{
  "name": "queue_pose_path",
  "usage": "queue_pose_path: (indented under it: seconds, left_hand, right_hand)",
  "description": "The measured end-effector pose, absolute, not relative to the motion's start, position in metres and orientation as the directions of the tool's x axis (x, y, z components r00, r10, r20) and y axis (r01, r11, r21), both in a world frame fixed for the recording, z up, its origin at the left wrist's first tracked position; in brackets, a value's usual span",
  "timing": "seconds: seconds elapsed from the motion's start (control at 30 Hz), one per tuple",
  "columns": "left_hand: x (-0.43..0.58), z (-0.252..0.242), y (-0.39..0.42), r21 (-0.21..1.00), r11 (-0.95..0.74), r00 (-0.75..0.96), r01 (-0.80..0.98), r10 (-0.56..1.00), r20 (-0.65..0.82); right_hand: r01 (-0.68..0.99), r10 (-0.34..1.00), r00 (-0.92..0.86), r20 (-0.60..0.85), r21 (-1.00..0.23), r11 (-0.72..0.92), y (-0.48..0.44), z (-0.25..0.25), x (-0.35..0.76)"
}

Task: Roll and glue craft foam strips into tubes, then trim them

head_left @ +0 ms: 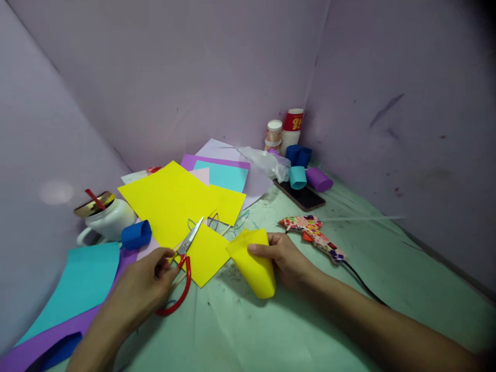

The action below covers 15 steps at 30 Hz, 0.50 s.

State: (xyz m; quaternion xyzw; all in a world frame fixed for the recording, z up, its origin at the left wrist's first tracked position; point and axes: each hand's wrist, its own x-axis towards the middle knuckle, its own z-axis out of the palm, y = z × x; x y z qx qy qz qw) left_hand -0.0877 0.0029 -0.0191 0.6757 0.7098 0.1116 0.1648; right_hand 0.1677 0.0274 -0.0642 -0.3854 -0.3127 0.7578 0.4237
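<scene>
My left hand (149,274) is at the left of the work area, its fingers and thumb closed around the handle of red-handled scissors (187,285). The scissors' blades point away over yellow sheets, and one handle loop is partly covered by my fingers. In my right hand (289,258) is a yellow paper tube (253,266), tilted, gripped between the thumb in front and fingers behind. A square yellow sheet (203,253) lies between my two hands. Behind it rests a larger yellow sheet (163,201).
To the right lies a floral glue gun (310,230) with a black cord. Behind are a phone (310,200), a turquoise tube (298,177), a purple tube (320,179) and stacked paper cups (290,137). A white mug (110,222) and blue tube (136,235) stand left, near turquoise paper (79,279).
</scene>
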Motion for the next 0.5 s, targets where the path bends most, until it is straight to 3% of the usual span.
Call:
queue_pose_path:
  seconds: [0.1,0.17,0.5]
  left_hand:
    - [-0.095,-0.026,0.007,0.088,0.028,-0.008,0.996,0.975,-0.221]
    - [-0.091,-0.03,0.006,0.015,0.059,-0.053,0.998,0.969,-0.241]
    - [-0.083,-0.024,0.006,0.085,0.174,-0.145,0.981,0.951,-0.272]
  right_hand:
    - [-0.43,0.882,-0.352,-0.313,-0.783,-0.449,0.028,-0.062,0.168]
    - [-0.421,0.878,-0.357,-0.319,-0.784,-0.456,0.028,-0.061,0.169]
    - [-0.396,0.875,-0.353,-0.33,-0.795,-0.46,0.029,-0.058,0.17]
